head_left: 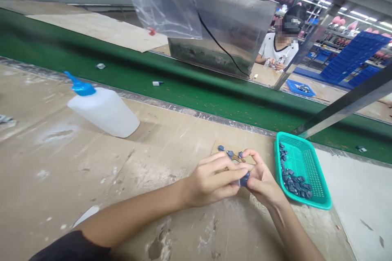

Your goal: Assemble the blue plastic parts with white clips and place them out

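Note:
Close together above the worktable, both my hands are closed around a small dark blue piece (244,180), whose exact kind I cannot make out. My left hand (211,177) reaches in from the left, its fingers pressed against the piece and partly covering it. On the other side, my right hand (262,182) pinches it with the thumb, the index finger curled above. Just behind the hands, a few similar blue pieces (221,148) lie on a cardboard sheet (216,155), partly hidden by my fingers.
A green mesh basket (318,171) with several dark blue pieces stands to the right. At left is a white bottle (105,112) with a blue nozzle. Beyond the table runs a green conveyor belt (131,75) carrying small items. Across it sits a person (280,51) near a metal post (346,102).

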Demonstrator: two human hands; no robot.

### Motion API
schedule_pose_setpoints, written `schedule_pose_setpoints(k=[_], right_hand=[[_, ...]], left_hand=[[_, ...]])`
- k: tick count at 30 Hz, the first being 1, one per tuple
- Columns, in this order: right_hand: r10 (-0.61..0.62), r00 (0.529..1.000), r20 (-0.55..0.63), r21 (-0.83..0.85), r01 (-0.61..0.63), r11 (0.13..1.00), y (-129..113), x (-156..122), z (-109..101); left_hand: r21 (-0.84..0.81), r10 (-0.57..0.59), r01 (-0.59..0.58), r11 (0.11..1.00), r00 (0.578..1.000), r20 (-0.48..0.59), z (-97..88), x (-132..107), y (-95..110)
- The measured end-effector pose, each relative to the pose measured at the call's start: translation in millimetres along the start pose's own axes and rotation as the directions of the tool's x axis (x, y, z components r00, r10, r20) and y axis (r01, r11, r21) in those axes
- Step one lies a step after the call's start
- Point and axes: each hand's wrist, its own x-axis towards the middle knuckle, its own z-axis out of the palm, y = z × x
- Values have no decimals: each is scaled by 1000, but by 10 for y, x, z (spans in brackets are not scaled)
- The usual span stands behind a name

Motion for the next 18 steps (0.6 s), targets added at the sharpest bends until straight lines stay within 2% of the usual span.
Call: schedule_pose_setpoints(k=[3, 5, 6, 8, 9, 10, 11, 12, 14, 16, 18], right_hand=[[-81, 996, -25, -144, 77, 987, -14, -15, 30], [-164, 978, -126, -341, 112, 933, -40, 4, -112], [-224, 954, -198, -461, 111, 880, -59, 4, -249], [-361, 874, -326, -697, 36, 716, -103, -54, -640], [-442, 818, -368, -799, -36, 600, -123, -119, -869], [-485, 788, -379, -875, -135, 464, -138, -206, -1098], [-496, 783, -377, -910, -212, 356, -144, -308, -1310], [-475, 795, -376, -920, -259, 294, -137, -413, -1489], [-349, 870, -348, -932, -280, 231, -83, -590, -1726], [-226, 924, -307, -942, -263, 208, 11, -671, -1815], [-182, 942, -282, -952, -252, 175, 103, -665, -1825]], left_hand=[[5, -17, 17, 1000, 1000, 25, -1, 78, -5], [-9, -73, 75, 997, 982, 173, 64, 179, -181], [-3, -107, 112, 994, 955, 277, 113, 238, -330], [65, -188, 179, 982, 865, 465, 218, 351, -731], [143, -264, 223, 964, 838, 478, 265, 399, -963], [220, -346, 272, 937, 815, 465, 307, 437, -1198], [291, -422, 318, 902, 792, 441, 342, 463, -1422], [353, -488, 361, 863, 778, 397, 372, 476, -1624], [416, -549, 404, 815, 768, 329, 424, 459, -1927], [447, -574, 422, 789, 767, 288, 475, 392, -2083], [478, -594, 434, 764, 762, 259, 519, 302, -2138]])
